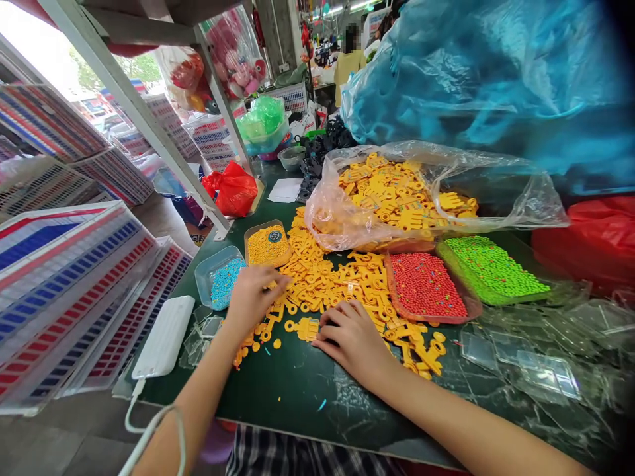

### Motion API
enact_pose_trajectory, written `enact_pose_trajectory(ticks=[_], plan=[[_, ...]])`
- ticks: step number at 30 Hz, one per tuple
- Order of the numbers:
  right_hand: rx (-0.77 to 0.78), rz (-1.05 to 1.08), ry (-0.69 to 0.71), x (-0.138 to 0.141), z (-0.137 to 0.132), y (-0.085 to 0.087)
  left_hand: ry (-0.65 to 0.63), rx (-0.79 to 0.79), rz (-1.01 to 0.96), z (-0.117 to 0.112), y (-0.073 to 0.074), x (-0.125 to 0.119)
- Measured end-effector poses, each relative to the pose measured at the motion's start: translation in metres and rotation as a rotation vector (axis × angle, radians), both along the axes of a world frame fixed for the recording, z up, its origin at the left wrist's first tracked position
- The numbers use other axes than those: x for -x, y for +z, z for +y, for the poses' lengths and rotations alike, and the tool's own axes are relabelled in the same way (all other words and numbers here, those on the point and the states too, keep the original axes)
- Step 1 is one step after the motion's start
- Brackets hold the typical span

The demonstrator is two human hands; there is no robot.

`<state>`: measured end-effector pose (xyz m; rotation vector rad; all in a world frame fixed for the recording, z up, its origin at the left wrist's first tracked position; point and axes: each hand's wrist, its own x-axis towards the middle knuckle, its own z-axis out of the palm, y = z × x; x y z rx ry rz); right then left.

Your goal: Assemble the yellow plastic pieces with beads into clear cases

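Observation:
My right hand (354, 340) has its thumb and fingers at the right end of a flat yellow plastic piece (305, 328), a hand-shaped plate with a ring at its left end, low over the green table. My left hand (254, 294) is curled, fingers bent together, over the left edge of a pile of similar yellow pieces (322, 277). Whatever its fingertips hold is hidden. Just behind that hand are a clear tray of blue beads (225, 281) and a tray of yellow beads (268, 244) with a dark round emblem lying on top.
Red beads (426, 284) and green beads (496, 268) fill trays on the right. Behind them lies an open plastic bag (337, 198) of yellow pieces. Clear plastic cases (536, 370) cover the right side. A white power bank (163, 337) with a cable lies left. A metal post (173, 158) rises at the left edge.

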<state>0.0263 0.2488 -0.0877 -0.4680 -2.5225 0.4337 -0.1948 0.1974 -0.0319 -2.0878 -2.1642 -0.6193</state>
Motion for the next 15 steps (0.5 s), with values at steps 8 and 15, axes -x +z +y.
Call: enact_pose_trajectory(ticks=[8, 15], plan=[[-0.040, -0.085, 0.027, -0.003, 0.001, 0.009, 0.185, 0.538, 0.261, 0.092, 0.032, 0.074], [-0.035, -0.113, 0.000, -0.001, 0.000, 0.032, 0.045, 0.610, 0.213, 0.108, 0.021, 0.076]])
